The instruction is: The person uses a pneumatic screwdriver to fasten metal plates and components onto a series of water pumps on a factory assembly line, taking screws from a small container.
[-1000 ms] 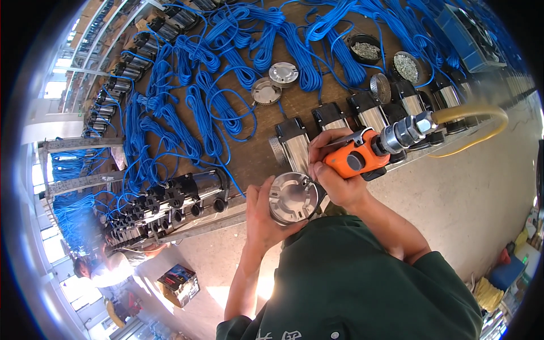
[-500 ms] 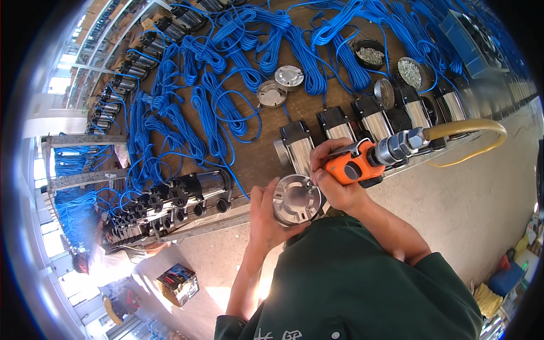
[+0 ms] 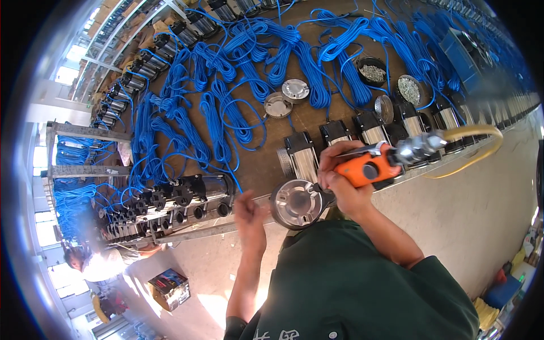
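My right hand (image 3: 348, 191) is closed around an orange air screwdriver (image 3: 362, 171), its metal fitting and yellowish hose running off to the right. The tool's front end is close to the right rim of a round silver metal cover (image 3: 298, 204), which sits on a cylinder-shaped pump motor at the bench's near edge. Whether the tip touches a screw is hidden by my fingers. My left hand (image 3: 251, 224) is off the cover, a short way to its left. Its fingers look bent but are smeared by motion, and I cannot make out anything in them.
Several silver motors (image 3: 303, 161) line the bench edge to the right, others (image 3: 198, 190) to the left. Coiled blue cables (image 3: 311, 73) cover the bench. Two metal covers (image 3: 278, 106) and bowls of small parts (image 3: 408, 89) lie farther back. A person (image 3: 102, 265) is at far left.
My left hand has let go of the cover's left side and moved left. My right hand with the screwdriver has shifted slightly right, staying by the cover's rim.
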`<action>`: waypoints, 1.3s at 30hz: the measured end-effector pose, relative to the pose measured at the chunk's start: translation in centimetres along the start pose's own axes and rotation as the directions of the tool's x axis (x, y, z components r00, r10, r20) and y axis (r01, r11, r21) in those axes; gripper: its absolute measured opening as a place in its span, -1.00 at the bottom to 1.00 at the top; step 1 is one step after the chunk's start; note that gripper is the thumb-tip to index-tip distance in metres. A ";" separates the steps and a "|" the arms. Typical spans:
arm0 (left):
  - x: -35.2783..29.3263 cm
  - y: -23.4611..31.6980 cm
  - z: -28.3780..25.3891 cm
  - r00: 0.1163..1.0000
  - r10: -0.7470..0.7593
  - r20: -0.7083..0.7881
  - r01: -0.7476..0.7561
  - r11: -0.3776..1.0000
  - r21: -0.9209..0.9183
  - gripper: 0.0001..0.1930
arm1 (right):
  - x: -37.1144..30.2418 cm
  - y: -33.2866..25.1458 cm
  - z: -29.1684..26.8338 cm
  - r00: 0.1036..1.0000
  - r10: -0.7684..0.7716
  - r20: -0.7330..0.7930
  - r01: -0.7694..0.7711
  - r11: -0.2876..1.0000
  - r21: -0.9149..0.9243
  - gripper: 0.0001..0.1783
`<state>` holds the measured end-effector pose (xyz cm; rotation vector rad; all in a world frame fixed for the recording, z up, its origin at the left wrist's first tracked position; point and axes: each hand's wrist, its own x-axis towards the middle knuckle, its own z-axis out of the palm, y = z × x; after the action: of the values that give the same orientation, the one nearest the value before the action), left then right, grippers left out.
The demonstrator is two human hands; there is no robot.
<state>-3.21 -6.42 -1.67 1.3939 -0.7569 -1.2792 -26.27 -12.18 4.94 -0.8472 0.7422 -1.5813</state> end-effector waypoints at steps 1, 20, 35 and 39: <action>0.1 -0.2 -1.1 0.949 -0.262 -0.175 0.182 0.909 -0.375 -0.59 | -0.1 -0.3 0.2 0.999 -0.046 0.024 0.045 0.998 0.034 -0.60; -4.1 4.5 3.1 0.941 -0.214 0.261 0.321 0.809 -0.492 -0.76 | -1.4 -1.5 4.8 0.959 -0.217 0.182 0.151 0.935 0.321 -0.57; -3.1 5.0 4.4 0.925 -0.227 0.304 0.353 0.806 -0.476 -0.75 | -1.1 -1.7 4.8 0.962 -0.238 0.137 0.191 0.939 0.285 -0.66; -2.7 5.3 3.9 0.893 -0.240 0.381 0.403 0.801 -0.442 -0.76 | -1.1 -1.5 4.8 0.962 -0.233 0.144 0.184 0.939 0.289 -0.65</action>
<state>-6.56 -6.30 4.61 0.9134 -0.3282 -1.8449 -22.92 -10.92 8.60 -0.8681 0.3037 -1.7231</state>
